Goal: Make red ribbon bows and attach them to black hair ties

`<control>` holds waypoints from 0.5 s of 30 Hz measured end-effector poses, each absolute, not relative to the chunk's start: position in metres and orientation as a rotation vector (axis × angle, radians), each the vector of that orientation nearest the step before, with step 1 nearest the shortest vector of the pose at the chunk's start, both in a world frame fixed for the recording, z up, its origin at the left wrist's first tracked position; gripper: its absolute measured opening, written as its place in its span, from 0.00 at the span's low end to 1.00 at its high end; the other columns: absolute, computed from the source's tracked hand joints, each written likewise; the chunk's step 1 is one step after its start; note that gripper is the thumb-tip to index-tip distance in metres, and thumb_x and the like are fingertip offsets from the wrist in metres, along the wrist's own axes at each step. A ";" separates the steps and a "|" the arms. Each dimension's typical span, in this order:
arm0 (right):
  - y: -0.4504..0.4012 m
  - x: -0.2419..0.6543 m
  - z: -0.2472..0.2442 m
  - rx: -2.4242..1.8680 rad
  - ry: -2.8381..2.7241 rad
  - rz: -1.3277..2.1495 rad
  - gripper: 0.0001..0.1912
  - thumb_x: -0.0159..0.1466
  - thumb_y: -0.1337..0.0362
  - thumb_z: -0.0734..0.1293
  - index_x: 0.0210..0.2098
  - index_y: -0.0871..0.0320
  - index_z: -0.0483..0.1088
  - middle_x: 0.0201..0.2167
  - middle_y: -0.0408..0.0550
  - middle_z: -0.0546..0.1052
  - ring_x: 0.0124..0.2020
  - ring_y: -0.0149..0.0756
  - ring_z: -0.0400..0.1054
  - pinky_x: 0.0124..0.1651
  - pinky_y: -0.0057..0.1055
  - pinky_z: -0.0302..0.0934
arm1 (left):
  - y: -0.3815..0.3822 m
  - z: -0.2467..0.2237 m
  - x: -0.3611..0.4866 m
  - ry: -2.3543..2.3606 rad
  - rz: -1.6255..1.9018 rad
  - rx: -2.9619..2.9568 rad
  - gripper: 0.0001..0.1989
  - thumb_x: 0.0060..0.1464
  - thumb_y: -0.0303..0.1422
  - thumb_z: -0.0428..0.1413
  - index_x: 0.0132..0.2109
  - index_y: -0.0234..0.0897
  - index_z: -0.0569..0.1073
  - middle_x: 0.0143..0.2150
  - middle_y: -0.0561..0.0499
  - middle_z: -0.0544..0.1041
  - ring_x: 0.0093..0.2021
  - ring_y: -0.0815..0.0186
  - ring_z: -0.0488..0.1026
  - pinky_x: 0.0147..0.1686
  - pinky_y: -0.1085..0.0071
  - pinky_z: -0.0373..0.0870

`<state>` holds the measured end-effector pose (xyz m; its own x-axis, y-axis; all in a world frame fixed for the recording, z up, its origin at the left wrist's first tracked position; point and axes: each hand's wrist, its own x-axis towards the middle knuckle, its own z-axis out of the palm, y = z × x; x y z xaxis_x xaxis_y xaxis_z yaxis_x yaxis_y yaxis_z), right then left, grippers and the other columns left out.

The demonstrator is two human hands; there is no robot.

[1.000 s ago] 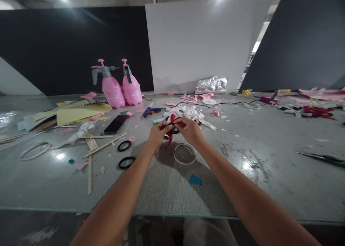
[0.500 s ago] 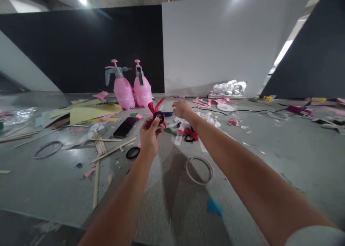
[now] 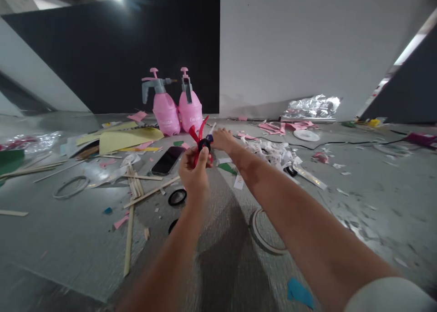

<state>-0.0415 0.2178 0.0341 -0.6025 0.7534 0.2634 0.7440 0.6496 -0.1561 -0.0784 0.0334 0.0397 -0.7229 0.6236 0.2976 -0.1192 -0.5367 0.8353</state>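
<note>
My left hand is closed, pinching a black hair tie with a red ribbon bow on it, raised above the grey surface. Right beside it, my right hand has its fingers curled round a small dark blue object, whose kind I cannot make out. The blue object's tip reaches the hair tie; whether they touch is unclear. A thin white strip or stick shows next to the right fingers. Another black hair tie lies below my left wrist, with one more partly behind my left forearm.
Two pink spray bottles stand at the back. A phone, wooden sticks, yellow sheets and a tape roll lie leftward. White ribbon, foil and a black cord lie rightward. A pale ring lies partly under my right forearm.
My right hand has come closer to my left, bringing the blue object against or near the hair tie. The view has shifted; my right forearm now covers the red bow on the surface.
</note>
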 end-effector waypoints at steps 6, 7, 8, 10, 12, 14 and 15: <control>0.230 0.013 0.140 -1.062 -2.350 -0.334 0.24 0.60 0.56 0.70 0.51 0.63 0.69 0.51 0.60 0.72 0.55 0.57 0.61 0.57 0.59 0.49 | 0.032 0.039 -0.078 1.168 2.300 0.847 0.17 0.45 0.41 0.64 0.39 0.37 0.72 0.32 0.53 0.76 0.28 0.72 0.74 0.24 0.78 0.67; 0.231 0.033 0.162 -1.076 -2.314 -0.369 0.25 0.59 0.55 0.71 0.51 0.63 0.69 0.50 0.58 0.73 0.56 0.57 0.60 0.57 0.59 0.49 | 0.032 0.039 -0.078 1.170 2.292 0.859 0.17 0.45 0.41 0.64 0.39 0.36 0.72 0.32 0.53 0.76 0.28 0.72 0.74 0.24 0.78 0.68; 0.230 0.056 0.183 -1.063 -2.259 -0.437 0.24 0.58 0.55 0.71 0.50 0.62 0.69 0.48 0.56 0.74 0.57 0.56 0.60 0.56 0.59 0.50 | 0.032 0.038 -0.077 1.173 2.285 0.871 0.17 0.45 0.41 0.64 0.39 0.36 0.72 0.32 0.53 0.76 0.28 0.71 0.74 0.23 0.78 0.68; 0.221 0.108 0.222 -1.006 -2.122 -0.523 0.18 0.56 0.57 0.72 0.42 0.62 0.74 0.46 0.53 0.76 0.58 0.58 0.61 0.52 0.57 0.56 | 0.033 0.038 -0.074 1.174 2.276 0.899 0.18 0.44 0.41 0.65 0.39 0.36 0.72 0.32 0.53 0.76 0.28 0.71 0.74 0.23 0.78 0.68; 0.203 0.166 0.257 -0.969 -2.023 -0.492 0.12 0.54 0.59 0.73 0.34 0.61 0.76 0.44 0.51 0.78 0.59 0.52 0.61 0.48 0.43 0.63 | 0.033 0.037 -0.071 1.163 2.268 0.924 0.18 0.43 0.41 0.65 0.38 0.36 0.73 0.32 0.53 0.76 0.27 0.71 0.74 0.22 0.78 0.68; 0.178 0.223 0.283 -0.912 -1.930 -0.445 0.09 0.55 0.60 0.69 0.30 0.59 0.77 0.44 0.47 0.79 0.59 0.43 0.62 0.41 0.28 0.63 | 0.032 0.037 -0.068 1.151 2.251 0.954 0.17 0.43 0.40 0.65 0.38 0.36 0.72 0.30 0.54 0.75 0.26 0.71 0.74 0.21 0.78 0.68; 0.164 0.250 0.293 -0.888 -1.897 -0.441 0.10 0.57 0.61 0.65 0.26 0.58 0.77 0.43 0.45 0.80 0.58 0.41 0.63 0.37 0.23 0.61 | 0.032 0.037 -0.066 1.150 2.246 0.967 0.17 0.42 0.40 0.65 0.37 0.36 0.72 0.29 0.54 0.75 0.26 0.71 0.73 0.21 0.78 0.68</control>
